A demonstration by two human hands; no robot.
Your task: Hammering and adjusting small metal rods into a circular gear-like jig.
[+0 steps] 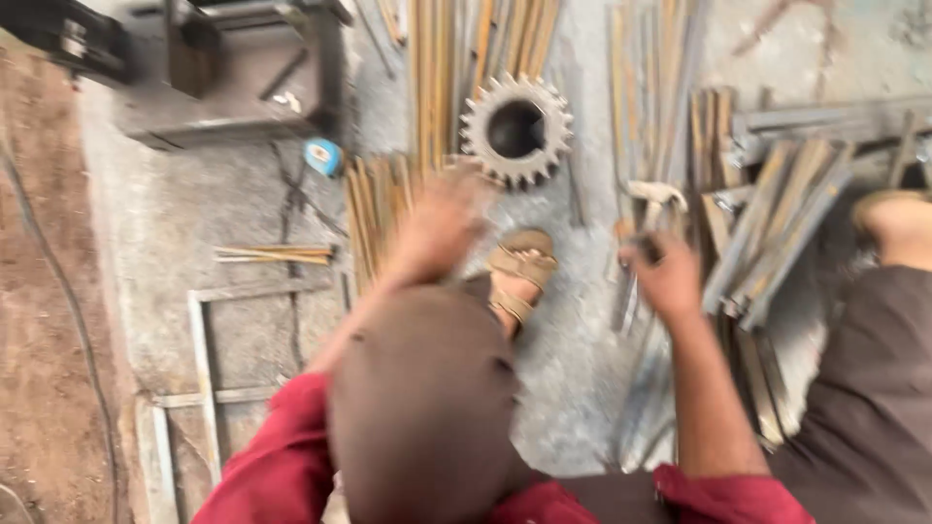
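Bent knee in brown cloth (pixel 422 408) fills the near centre, red sleeves (pixel 282 466) on both sides of it. Left hand (pixel 439 225) reaches far over a bundle of thin rust-yellow metal rods (pixel 374 213) lying on the grey concrete floor (pixel 194 213); motion blur hides the fingers, so I cannot tell whether its grip is apart or closed, nor whether it touches the rods. Right hand (pixel 665 277) is closed, grip clamped on the handle of a claw hammer with a pale metal head (pixel 656 197), which sits just far of the fist. Large rusty toothed gear wheel with a round bore (pixel 515 129) lies flat on the floor, just far and right of the left hand. Foot in a tan strapped sandal (pixel 521 272) rests between the two hands. Grey steel angle bars (pixel 777 223) lie heaped to the right. Small blue tape measure (pixel 323 155) sits far left of the rods. Welded grey metal frame (pixel 204 340) lies near left.
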